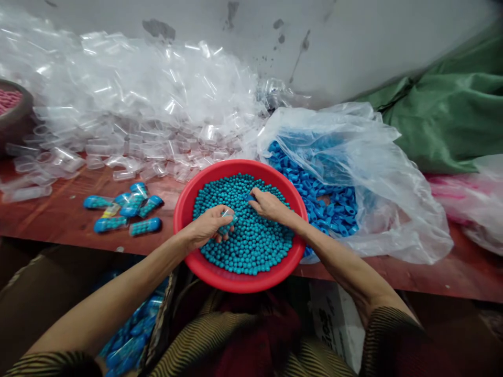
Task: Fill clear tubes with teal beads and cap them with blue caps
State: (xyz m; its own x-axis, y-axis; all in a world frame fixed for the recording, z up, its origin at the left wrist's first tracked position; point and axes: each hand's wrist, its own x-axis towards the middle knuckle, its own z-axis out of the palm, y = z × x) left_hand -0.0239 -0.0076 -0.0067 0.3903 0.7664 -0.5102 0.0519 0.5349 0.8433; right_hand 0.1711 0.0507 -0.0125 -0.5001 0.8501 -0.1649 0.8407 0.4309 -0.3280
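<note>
A red basin (181, 209) full of small teal balls (251, 251) sits at the table's front edge. Over its left part, my left hand (210, 225) is closed around a clear plastic tube (227, 222) with teal balls inside. My right hand (271, 205) is above the balls at the basin's right side, fingers pinched on a small blue cap (250, 198), mostly hidden by the fingertips. Several filled tubes with blue caps (131, 204) lie on the table to the left of the basin.
Behind stands a big heap of clear empty tubes (157, 104). Right of the basin, blue caps (330, 204) spill from a clear plastic bag (401, 209). A bowl of pink pieces (19, 118) is far left, a green sack (444, 115) far right. Below the table, a box holds capped tubes (131, 335).
</note>
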